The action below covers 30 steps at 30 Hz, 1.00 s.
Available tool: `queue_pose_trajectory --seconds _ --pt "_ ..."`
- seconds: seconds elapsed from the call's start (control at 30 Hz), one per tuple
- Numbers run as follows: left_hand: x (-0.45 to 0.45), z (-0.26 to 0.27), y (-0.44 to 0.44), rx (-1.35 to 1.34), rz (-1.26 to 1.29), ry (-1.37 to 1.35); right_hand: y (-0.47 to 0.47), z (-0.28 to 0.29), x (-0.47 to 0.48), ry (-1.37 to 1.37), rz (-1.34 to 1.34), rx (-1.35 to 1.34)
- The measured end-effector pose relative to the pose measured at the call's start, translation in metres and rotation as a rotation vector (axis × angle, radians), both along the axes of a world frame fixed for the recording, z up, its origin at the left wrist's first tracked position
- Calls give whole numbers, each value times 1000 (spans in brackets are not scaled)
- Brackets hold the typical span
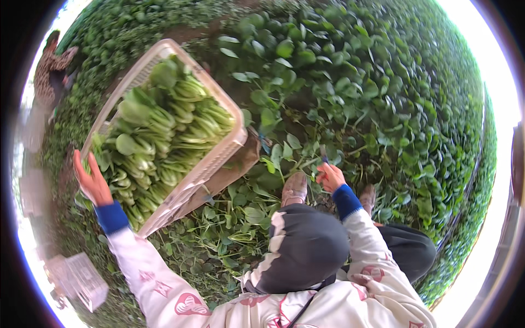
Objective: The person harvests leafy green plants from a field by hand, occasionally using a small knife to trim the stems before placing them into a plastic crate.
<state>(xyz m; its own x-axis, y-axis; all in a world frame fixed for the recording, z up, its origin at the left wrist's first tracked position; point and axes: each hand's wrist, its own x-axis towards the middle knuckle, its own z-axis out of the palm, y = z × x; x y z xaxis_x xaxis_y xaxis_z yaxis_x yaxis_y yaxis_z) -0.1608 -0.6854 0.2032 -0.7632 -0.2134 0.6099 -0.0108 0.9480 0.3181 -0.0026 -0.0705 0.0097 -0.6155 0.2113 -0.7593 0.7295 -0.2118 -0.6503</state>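
A pale plastic crate (205, 180) stands tilted in view at the left, filled with bundles of leafy greens (164, 131) with pale green stalks. My left hand (93, 180) is at the crate's near left side, fingers spread, by the outermost greens; whether it touches the rim is not plain. Above the soil, in front of my shoe, my right hand (330, 177) is closed around the handle of a small tool (323, 153), probably a knife; its far end is blurred. Low leafy plants grow just beyond it.
A brown board or sheet (229, 174) lies beneath the crate. Dense rows of leafy plants (369, 90) spread ahead and right. Another person (49, 74) is at the far upper left. More crates (84, 279) stand at the lower left. My shoes (294, 188) are among plants.
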Motion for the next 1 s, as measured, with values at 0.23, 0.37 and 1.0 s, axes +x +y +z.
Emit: queue_pose_trajectory --seconds 0.23,0.37,1.0 --pt "63 -54 366 619 -948 -632 -50 -90 -74 172 280 168" --pt "21 -178 470 339 -1036 -629 -55 -131 -86 448 192 301" --pt "-79 -297 406 61 -366 -584 -62 -143 -178 301 568 698"
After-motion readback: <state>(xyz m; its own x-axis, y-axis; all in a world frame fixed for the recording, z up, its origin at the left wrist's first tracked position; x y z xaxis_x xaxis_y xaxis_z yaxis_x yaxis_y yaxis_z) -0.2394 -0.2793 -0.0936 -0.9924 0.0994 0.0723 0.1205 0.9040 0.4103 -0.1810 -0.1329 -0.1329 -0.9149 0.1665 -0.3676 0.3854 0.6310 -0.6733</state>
